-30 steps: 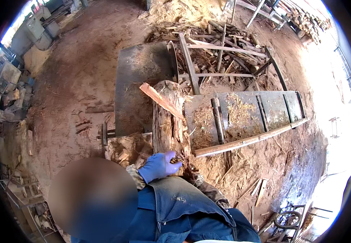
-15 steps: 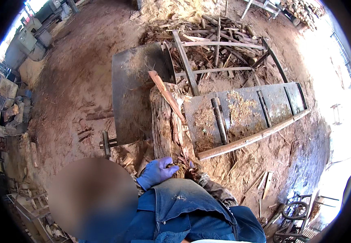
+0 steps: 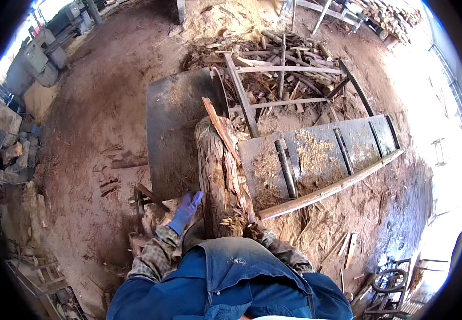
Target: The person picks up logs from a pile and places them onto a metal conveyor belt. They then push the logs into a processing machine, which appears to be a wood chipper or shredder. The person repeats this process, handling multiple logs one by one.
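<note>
A thick, rough-barked log (image 3: 212, 176) lies in front of me, its near end close to my body. A reddish split strip of wood (image 3: 220, 128) rests aslant on its far end. On the log's left side, my left hand (image 3: 187, 208) in a lavender glove is open, its fingers stretched upward beside the bark. My right hand (image 3: 252, 218) is at the log's near right side. Only a bit of its glove shows there, and its fingers are mostly hidden by the log. Crumbled wood (image 3: 233, 223) lies on the near end of the log.
A dark metal plate (image 3: 172, 128) stands left of the log. To the right runs a metal table with rollers (image 3: 316, 157), sawdust on it and a wooden rail (image 3: 332, 184) along its near edge. Beyond is a scrap wood pile (image 3: 300, 64). A wheeled cart (image 3: 388, 282) stands at lower right.
My left hand has left the log's near end, moved left and up along its side, and spread its fingers. My right hand stays at the log. A blurred round patch at lower left is gone.
</note>
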Available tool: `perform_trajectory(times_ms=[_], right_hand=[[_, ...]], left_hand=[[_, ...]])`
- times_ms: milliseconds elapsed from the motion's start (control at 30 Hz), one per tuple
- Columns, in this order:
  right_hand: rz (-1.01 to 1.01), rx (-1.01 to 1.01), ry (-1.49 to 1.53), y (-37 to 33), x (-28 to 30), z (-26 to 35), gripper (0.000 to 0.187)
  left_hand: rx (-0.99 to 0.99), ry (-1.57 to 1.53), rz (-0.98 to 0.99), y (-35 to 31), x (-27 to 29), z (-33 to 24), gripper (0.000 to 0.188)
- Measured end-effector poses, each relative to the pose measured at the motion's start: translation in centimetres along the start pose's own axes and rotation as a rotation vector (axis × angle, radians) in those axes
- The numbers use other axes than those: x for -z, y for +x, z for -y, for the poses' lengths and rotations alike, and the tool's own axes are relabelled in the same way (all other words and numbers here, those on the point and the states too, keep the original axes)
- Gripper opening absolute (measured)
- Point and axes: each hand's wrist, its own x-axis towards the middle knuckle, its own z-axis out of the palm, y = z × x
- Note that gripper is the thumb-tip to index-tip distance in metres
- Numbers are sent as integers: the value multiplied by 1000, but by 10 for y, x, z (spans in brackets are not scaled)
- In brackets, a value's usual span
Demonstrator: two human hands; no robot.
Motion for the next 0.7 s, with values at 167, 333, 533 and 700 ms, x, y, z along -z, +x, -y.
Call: perform_trajectory(times_ms=[167,333,533,700], right_hand=[[-9,-14,-18,-8,6,5,54],[-55,0,-5,-15,22,6,56],[-59,4,-23,-9,23,14,57],[-67,15,-47,-7,22,16,59]], left_hand=[[-47,335,-121,14,-6,61,74],[35,338,-74,-18,-57,15,82],[-66,422,-81,13,-34,32,84],[62,224,3,43,-20,46,82]])
